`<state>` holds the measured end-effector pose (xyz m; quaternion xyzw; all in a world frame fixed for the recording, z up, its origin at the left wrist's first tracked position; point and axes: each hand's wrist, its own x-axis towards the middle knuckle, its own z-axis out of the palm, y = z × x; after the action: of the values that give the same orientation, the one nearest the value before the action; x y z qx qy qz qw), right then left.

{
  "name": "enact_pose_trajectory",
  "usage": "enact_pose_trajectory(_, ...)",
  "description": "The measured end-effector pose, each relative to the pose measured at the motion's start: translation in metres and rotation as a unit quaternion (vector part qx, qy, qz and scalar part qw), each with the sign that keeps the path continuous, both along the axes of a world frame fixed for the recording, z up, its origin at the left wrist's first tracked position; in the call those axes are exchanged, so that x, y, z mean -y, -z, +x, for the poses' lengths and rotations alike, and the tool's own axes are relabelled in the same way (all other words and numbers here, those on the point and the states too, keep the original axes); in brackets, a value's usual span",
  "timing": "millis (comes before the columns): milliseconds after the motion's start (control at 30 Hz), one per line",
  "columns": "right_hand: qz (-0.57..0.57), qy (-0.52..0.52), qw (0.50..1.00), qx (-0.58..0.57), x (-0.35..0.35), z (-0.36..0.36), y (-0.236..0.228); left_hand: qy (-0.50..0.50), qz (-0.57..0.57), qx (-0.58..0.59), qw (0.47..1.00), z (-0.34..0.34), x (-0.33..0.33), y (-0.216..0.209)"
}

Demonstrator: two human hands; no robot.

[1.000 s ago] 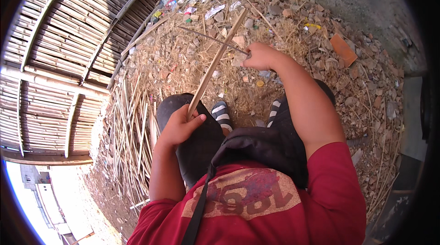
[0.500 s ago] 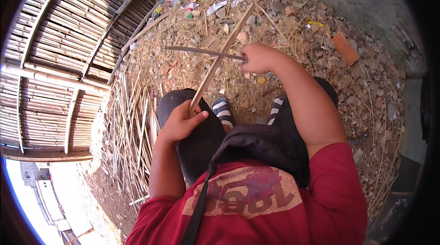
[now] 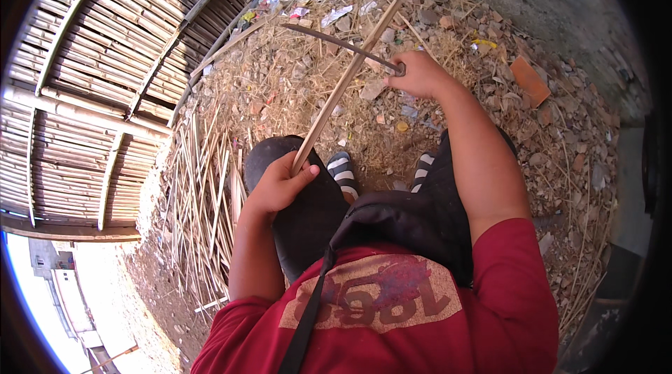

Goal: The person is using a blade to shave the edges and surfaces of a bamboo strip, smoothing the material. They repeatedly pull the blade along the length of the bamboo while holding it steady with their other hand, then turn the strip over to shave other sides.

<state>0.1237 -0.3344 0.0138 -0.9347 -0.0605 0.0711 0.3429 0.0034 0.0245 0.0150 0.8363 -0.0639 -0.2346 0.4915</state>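
Observation:
My left hand point(image 3: 278, 188), by my left knee, is closed round the near end of a long split bamboo strip point(image 3: 336, 94), which slants up and away to the right. In my right hand point(image 3: 420, 76) is the handle of a dark, narrow-bladed machete point(image 3: 336, 40). Its blade points left and crosses the strip in its far half. Whether the edge touches the strip or lies just over it, I cannot tell.
Split strips point(image 3: 199, 199) lie in a pile left of my legs. A bamboo slat panel point(image 3: 91, 80) stands at the left, a wall point(image 3: 560, 17) at the far right. Rubble, dry straw and litter cover the ground, with an orange brick piece point(image 3: 529, 81) on the right.
My right hand has moved away and slightly right with the machete, so the blade crosses the strip farther up and tilts more. My left hand keeps its hold.

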Motion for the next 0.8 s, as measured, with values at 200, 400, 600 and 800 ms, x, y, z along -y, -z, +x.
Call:
enact_pose_trajectory(200,-0.033,-0.016,0.999,0.028,0.000,0.004,0.004,-0.064,-0.070,-0.040,0.995,-0.006,0.006,-0.009)
enact_pose_trajectory(400,-0.055,-0.029,0.997,0.041,-0.003,0.006,0.011,-0.082,-0.114,-0.072,0.987,-0.006,0.004,-0.008)
enact_pose_trajectory(600,-0.013,-0.034,0.999,0.034,-0.003,0.001,0.004,-0.103,-0.063,-0.070,0.990,-0.009,0.013,-0.013)
enact_pose_trajectory(800,-0.004,-0.044,0.999,0.011,-0.006,-0.003,-0.004,-0.099,-0.054,-0.051,0.992,-0.011,0.009,-0.012)
